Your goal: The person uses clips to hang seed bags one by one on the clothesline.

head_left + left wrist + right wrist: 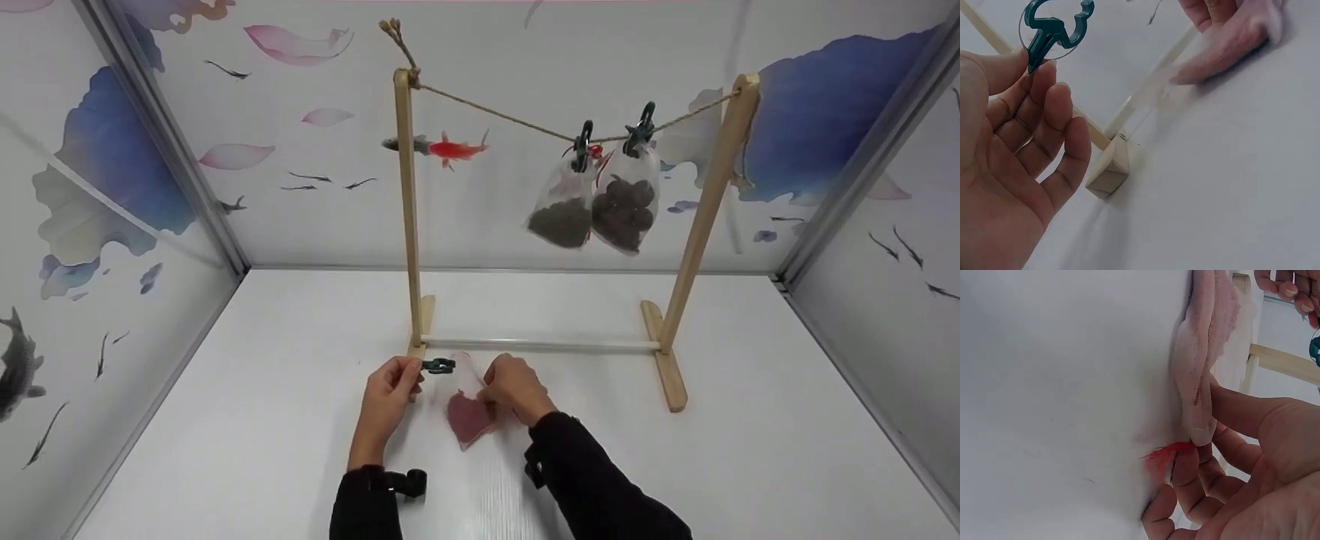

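My left hand (387,397) pinches a dark green spring clip (439,365) between thumb and fingertips, raised over the white table. In the left wrist view the clip (1049,32) shows its curved jaws pointing away from the palm. My right hand (519,388) pinches the side of a sheer white mesh bag (469,420) with pink contents. In the right wrist view the bag (1193,368) lies between thumb and fingers, and a red drawstring (1171,451) sticks out by the fingertips. The clip and bag are apart.
Beyond the hands stands a wooden frame (407,210) with a rope (495,114) strung across its top. Two mesh bags with dark contents, one left (561,221) and one right (624,206), hang from it by green clips. A white rod (540,345) joins the feet.
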`<state>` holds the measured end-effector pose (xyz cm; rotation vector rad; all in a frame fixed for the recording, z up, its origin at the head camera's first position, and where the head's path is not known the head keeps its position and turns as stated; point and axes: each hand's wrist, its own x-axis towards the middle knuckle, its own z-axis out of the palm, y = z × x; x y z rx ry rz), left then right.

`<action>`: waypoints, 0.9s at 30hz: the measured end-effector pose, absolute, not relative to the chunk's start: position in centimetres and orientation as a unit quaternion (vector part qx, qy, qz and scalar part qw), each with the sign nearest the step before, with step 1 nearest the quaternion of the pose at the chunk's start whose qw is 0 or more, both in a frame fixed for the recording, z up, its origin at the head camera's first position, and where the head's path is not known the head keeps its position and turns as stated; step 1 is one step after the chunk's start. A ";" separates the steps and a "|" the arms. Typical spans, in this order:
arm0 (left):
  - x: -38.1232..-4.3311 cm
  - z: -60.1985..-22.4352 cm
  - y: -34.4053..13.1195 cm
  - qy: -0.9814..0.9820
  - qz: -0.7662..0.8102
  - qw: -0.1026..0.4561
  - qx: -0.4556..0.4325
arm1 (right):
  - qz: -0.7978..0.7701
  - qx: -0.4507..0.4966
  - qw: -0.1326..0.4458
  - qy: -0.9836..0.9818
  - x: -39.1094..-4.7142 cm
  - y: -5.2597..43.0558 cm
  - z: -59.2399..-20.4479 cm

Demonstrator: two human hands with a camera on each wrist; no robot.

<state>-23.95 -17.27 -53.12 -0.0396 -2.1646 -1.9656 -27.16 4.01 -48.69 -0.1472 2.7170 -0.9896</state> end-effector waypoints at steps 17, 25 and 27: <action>-24.3 -53.6 -17.1 -0.757 -0.646 0.104 0.003 | -0.336 -0.126 0.099 0.928 -27.2 5.0 -49.4; -24.4 -54.0 -17.1 -0.762 -0.638 0.112 -0.001 | -0.367 -0.146 0.113 0.912 -27.4 5.8 -49.4; -24.3 -54.0 -17.1 -0.763 -0.636 0.113 0.001 | -0.369 -0.150 0.121 0.909 -27.4 5.9 -49.4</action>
